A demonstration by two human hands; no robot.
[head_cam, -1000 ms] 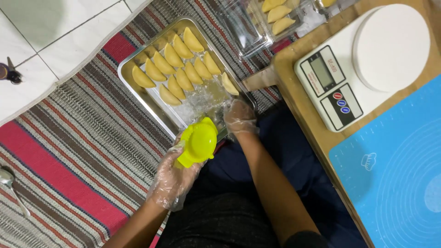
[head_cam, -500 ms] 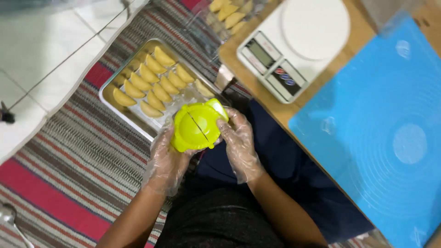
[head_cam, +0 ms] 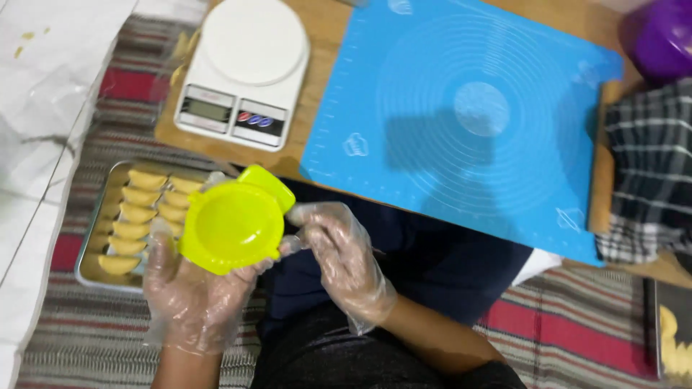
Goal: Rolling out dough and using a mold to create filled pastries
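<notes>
Yellow-green dumpling press (head_cam: 232,227) lay opened on the gloved left hand (head_cam: 189,295) at lower left, lifted away from the tray (head_cam: 94,270) (half a second before it was shut), right hand (head_cam: 339,256) pinching its edge.

you've got one view only, head cam, looking steeply down at your lap and the low wooden table (head_cam: 328,43) in front of you. close range: your gloved left hand (head_cam: 191,299) and right hand (head_cam: 342,256) fill the lower middle. no 2nd view, so no overlap.
</notes>
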